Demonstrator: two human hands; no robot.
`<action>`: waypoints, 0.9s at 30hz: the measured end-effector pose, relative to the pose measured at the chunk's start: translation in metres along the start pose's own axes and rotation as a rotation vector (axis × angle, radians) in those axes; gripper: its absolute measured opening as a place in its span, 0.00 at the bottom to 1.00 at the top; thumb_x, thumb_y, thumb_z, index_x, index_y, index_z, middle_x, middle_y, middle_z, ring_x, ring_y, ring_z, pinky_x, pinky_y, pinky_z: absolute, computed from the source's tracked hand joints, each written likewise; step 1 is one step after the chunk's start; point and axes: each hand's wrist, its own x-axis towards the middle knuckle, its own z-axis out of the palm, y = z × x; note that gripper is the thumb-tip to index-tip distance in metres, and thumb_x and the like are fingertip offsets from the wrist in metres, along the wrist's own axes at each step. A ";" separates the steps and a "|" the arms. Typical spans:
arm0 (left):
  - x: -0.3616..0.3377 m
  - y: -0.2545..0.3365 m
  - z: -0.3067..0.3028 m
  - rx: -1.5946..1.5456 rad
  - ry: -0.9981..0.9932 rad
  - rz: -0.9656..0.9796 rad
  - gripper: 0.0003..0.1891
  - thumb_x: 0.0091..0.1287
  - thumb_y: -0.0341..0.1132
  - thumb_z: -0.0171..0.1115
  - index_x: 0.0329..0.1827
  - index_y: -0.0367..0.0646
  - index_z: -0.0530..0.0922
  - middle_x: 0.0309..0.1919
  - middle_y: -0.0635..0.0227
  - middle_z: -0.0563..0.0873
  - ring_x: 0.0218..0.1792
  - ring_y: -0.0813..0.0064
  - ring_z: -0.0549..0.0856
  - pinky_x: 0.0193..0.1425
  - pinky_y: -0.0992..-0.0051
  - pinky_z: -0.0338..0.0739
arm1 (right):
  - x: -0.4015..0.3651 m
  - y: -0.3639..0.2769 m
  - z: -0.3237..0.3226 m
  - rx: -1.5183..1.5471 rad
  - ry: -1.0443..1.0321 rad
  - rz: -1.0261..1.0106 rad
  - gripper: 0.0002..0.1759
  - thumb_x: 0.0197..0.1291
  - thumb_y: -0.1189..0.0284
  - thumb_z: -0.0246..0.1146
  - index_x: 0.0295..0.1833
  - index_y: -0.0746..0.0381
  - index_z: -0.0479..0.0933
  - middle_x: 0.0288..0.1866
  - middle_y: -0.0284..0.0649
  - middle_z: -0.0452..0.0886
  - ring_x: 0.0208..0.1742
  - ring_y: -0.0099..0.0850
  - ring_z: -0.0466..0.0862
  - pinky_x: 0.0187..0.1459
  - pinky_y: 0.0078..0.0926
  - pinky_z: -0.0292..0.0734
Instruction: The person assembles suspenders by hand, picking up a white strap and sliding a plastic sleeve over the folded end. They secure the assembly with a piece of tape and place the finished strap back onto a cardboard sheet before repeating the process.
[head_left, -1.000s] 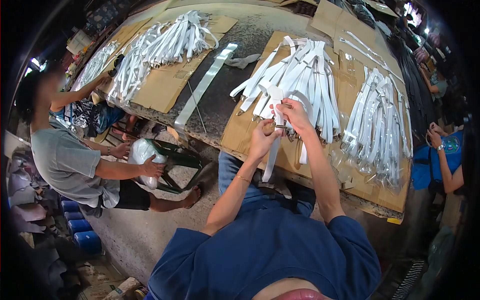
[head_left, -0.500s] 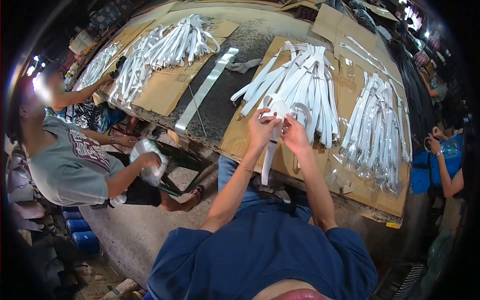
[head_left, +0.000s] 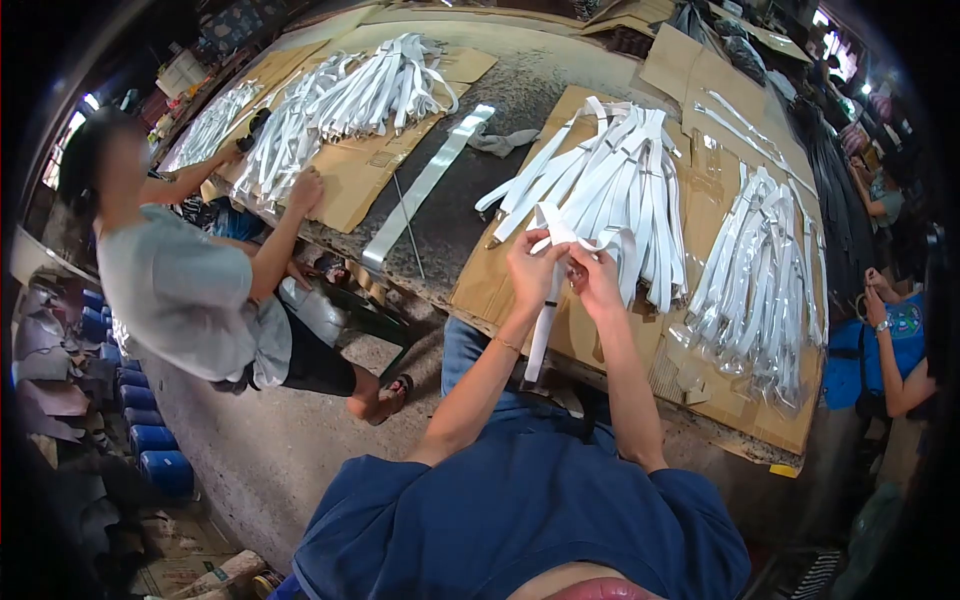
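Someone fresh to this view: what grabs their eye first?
Probably the fan of white straps spread on cardboard just beyond the two hands, left and right, which hold a white strap between them. Next, the plastic-wrapped bundle to its right, and the shiny strip on the dark tabletop to its left.

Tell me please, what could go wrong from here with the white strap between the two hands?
Its loose end could catch: the white strap hangs down by the near edge of the table. Its upper part may tangle with the pile of white straps close behind it. The hands pinch it by the fingertips, so it might twist or slip.
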 end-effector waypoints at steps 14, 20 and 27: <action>-0.002 -0.004 -0.042 0.037 -0.497 -0.258 0.13 0.59 0.33 0.69 0.41 0.33 0.80 0.31 0.69 0.83 0.33 0.81 0.81 0.36 0.82 0.74 | 0.005 0.012 -0.004 -0.140 0.012 -0.146 0.12 0.55 0.81 0.67 0.44 0.69 0.76 0.37 0.38 0.81 0.34 0.23 0.79 0.33 0.20 0.72; 0.026 -0.003 -0.013 0.020 -0.481 -0.177 0.09 0.56 0.26 0.67 0.39 0.34 0.80 0.30 0.70 0.83 0.30 0.84 0.79 0.34 0.82 0.73 | 0.006 0.003 -0.013 -0.059 0.010 -0.137 0.09 0.59 0.78 0.64 0.44 0.69 0.76 0.36 0.37 0.81 0.34 0.24 0.79 0.35 0.23 0.74; 0.081 0.020 0.047 0.122 -0.577 -0.019 0.07 0.52 0.24 0.67 0.34 0.34 0.80 0.25 0.72 0.82 0.26 0.84 0.78 0.32 0.81 0.72 | -0.026 -0.022 -0.061 -0.969 0.257 -0.352 0.19 0.53 0.70 0.68 0.49 0.68 0.76 0.43 0.43 0.80 0.44 0.33 0.80 0.47 0.29 0.74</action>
